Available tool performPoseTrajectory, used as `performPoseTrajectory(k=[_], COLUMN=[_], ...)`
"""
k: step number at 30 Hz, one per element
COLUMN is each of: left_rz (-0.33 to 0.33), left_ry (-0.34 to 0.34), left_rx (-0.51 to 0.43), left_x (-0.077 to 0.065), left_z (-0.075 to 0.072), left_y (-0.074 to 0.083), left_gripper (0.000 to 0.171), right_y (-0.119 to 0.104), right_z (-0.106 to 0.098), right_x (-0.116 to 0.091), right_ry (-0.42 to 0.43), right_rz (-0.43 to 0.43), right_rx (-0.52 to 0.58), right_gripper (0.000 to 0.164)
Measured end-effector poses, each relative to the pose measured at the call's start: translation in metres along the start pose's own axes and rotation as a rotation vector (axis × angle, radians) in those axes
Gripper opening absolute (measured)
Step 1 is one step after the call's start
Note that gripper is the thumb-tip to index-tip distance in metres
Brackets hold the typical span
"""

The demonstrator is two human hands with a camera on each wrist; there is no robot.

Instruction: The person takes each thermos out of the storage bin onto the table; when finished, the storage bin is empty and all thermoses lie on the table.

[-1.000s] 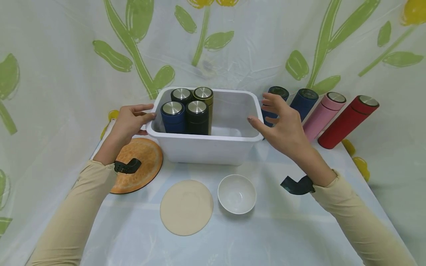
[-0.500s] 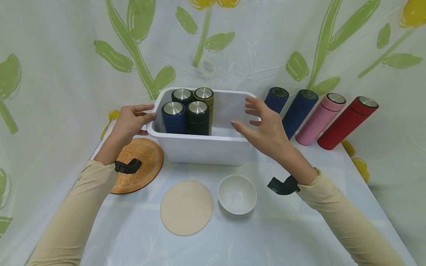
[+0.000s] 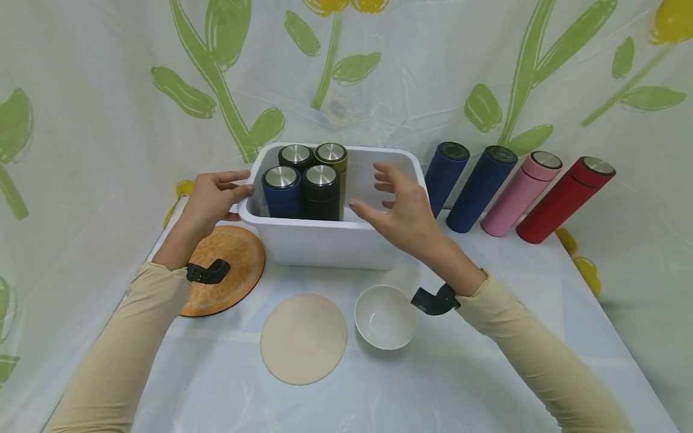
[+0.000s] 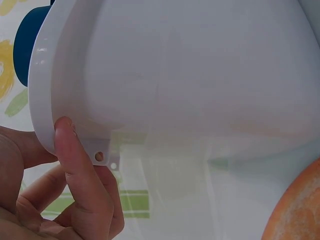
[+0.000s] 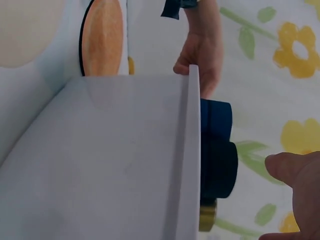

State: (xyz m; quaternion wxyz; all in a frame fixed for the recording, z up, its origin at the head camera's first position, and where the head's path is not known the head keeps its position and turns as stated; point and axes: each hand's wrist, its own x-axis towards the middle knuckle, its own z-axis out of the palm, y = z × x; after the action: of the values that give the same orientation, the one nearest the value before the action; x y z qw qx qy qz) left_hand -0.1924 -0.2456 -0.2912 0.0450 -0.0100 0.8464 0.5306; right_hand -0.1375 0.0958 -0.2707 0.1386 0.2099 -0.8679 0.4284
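A white plastic bin [image 3: 330, 246] holds several upright insulated bottles at its left end: a blue bottle [image 3: 281, 195] and a black bottle [image 3: 322, 195] in front, with another black bottle [image 3: 296, 155] and an olive-gold bottle [image 3: 331, 153] behind. My left hand [image 3: 216, 198] grips the bin's left rim; the left wrist view has its fingers [image 4: 82, 175] on the rim's edge. Over the bin's right half hovers my right hand [image 3: 403, 207], thumb and fingers spread, holding nothing. Its thumb [image 5: 282, 167] is apart from the bottles in the right wrist view.
Right of the bin, two dark blue bottles [image 3: 482, 189], a pink bottle [image 3: 521, 192] and a red bottle [image 3: 565, 200] stand in a row. A white bowl [image 3: 385, 317], a beige disc [image 3: 303, 339] and an orange-brown round mat [image 3: 238, 276] lie on the table nearer me.
My right hand has moved left, from the bin's right rim to above its inside, closer to the bottles. The left hand and the bin have stayed put.
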Motion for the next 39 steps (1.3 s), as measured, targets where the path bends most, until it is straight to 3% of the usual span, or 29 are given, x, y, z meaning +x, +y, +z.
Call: performPoseTrajectory(k=[15, 25, 39], left_rz=[-0.002, 0.003, 0.014], left_ry=[0.009, 0.004, 0.006], left_rx=[-0.004, -0.004, -0.012], left_x=[0.0, -0.001, -0.001], left_z=[-0.001, -0.002, 0.0], left_y=[-0.001, -0.001, -0.001], left_gripper=[0.052, 0.052, 0.052], right_y=[-0.001, -0.007, -0.011], right_z=[0.036, 0.055, 0.073], right_x=[0.018, 0.033, 0.044], right_ry=[0.03, 0.045, 0.088], right_rz=[0.036, 0.022, 0.035], right_rx=[-0.013, -0.013, -0.113], right_gripper=[0.077, 0.07, 0.067])
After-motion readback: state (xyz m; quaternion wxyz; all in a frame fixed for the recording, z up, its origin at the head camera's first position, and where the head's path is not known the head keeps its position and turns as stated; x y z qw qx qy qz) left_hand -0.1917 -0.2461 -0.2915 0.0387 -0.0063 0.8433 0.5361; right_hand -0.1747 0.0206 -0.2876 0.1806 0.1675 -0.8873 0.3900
